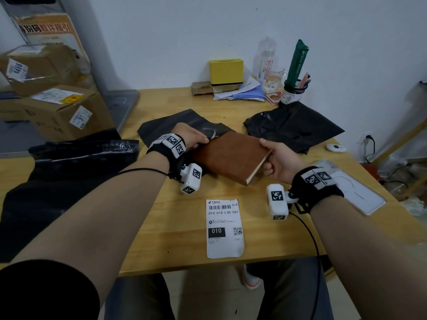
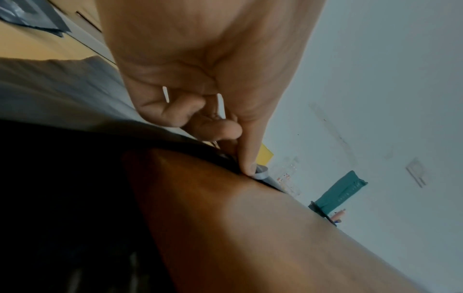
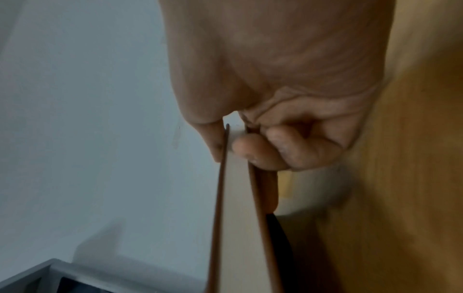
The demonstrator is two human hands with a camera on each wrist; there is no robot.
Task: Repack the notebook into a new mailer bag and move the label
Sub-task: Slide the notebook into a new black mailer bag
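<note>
A brown notebook lies slanted at the middle of the wooden table, its far-left end at the mouth of a black mailer bag. My right hand grips the notebook's near-right edge, thumb on the cover and fingers underneath; the right wrist view shows the notebook edge-on in that grip. My left hand pinches the bag's opening edge beside the notebook, fingers curled, as my left hand shows up close. A white shipping label lies flat near the table's front edge.
A second crumpled black bag lies at the right, another black bag drapes over the left edge. At the back stand a yellow box, papers, a glass and a pen cup. Cardboard parcels are stacked left.
</note>
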